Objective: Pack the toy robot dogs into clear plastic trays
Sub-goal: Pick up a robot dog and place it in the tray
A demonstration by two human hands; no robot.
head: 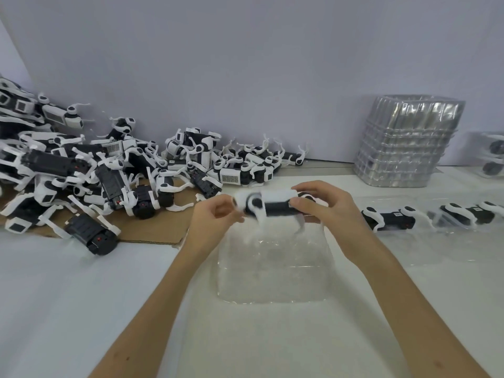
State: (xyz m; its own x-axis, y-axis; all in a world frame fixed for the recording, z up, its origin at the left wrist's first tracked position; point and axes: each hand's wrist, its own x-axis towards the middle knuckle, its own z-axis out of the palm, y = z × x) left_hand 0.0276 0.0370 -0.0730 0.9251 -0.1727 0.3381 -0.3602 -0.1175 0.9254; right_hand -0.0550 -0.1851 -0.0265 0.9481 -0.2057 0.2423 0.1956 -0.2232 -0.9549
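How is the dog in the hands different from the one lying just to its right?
The held dog is up in the air, gripped by the left hand and right hand over an empty tray; the right dog is set down, untouched. The held dog is blurred, the right dog sharp. Both are black and white.

Two bare arms enter from the bottom edge of the frame and narrow toward the centre. The left forearm [163, 290], rising from the lower left, is slim and smooth, with a small dark mole [127, 359] close to the bottom edge. The right forearm [395, 290] looks broader at the lower right corner and has a faint darker spot [438, 364] there. The left hand [215, 218] and right hand [327, 211], near mid-frame, are bare, with slender fingers and visible knuckle creases.
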